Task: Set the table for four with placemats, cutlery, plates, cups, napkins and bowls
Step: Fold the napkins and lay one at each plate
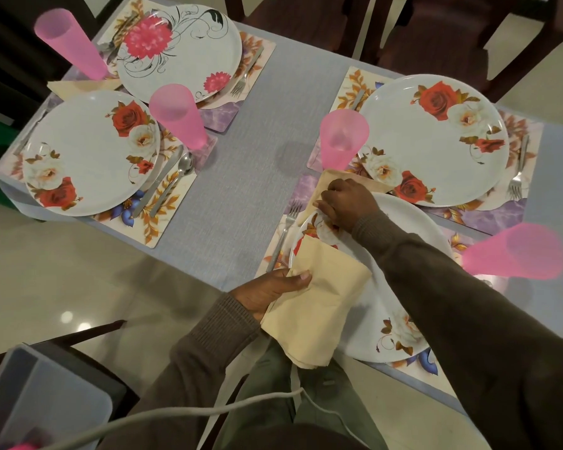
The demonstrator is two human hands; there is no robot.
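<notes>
Several flowered placemats lie on the grey table (241, 164), each with a floral plate, cutlery and a pink cup. My left hand (270, 290) holds a folded cream napkin (319, 306) over the near plate (403, 287). My right hand (345, 203) pinches a second cream napkin (325, 183) at the far edge of that plate, beside a pink cup (342, 141). A fork (285, 233) lies left of the near plate. Another cream napkin (75, 87) sits at the far left, between two plates.
A grey plastic bin (43, 401) stands at the lower left on a dark chair. Dark wooden chairs (436, 34) line the far side of the table. A white cable (176, 417) runs across my lap. A pink cup (517, 251) stands at the right.
</notes>
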